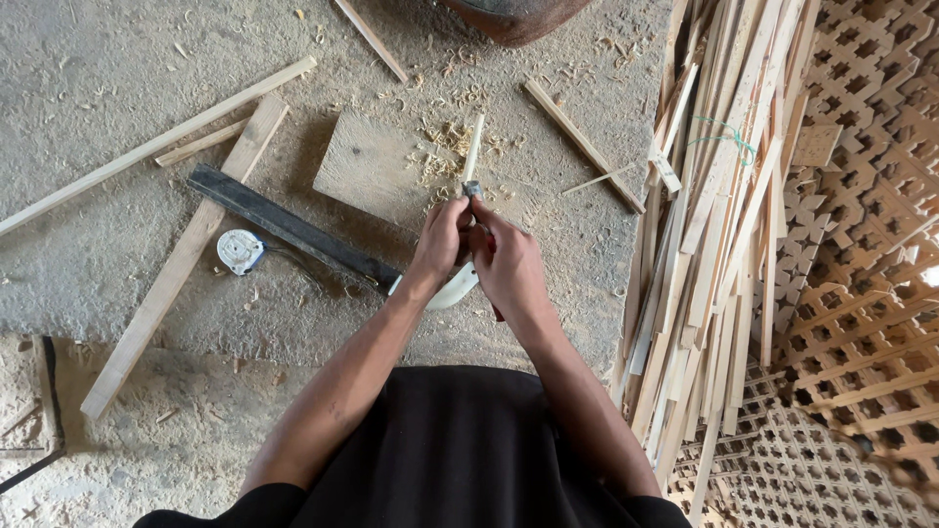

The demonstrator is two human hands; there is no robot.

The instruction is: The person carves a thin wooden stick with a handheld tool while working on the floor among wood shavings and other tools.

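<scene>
Head view, looking down. Landmark: wooden board (377,166) lying flat on the dusty floor (98,68). Right of the board, one carved lattice panel (871,244) with a bundle of thin slats (714,235) leaning across it, too many to count. Left of the board, four loose laths, the longest (156,145) running to the frame's edge; two more sticks lie above and right of it. One dark bar (289,227) lies slantwise just below the board's left corner, with one tape measure (240,250) beside it. Left hand (440,244) and right hand (509,264) meet just below the board, fingers of both curled tight about one tool; only its metal tip (471,188) shows, touching one slim stick (474,147) that rests on the board among shavings (445,147). A white curved piece (452,289) shows beneath the hands.
</scene>
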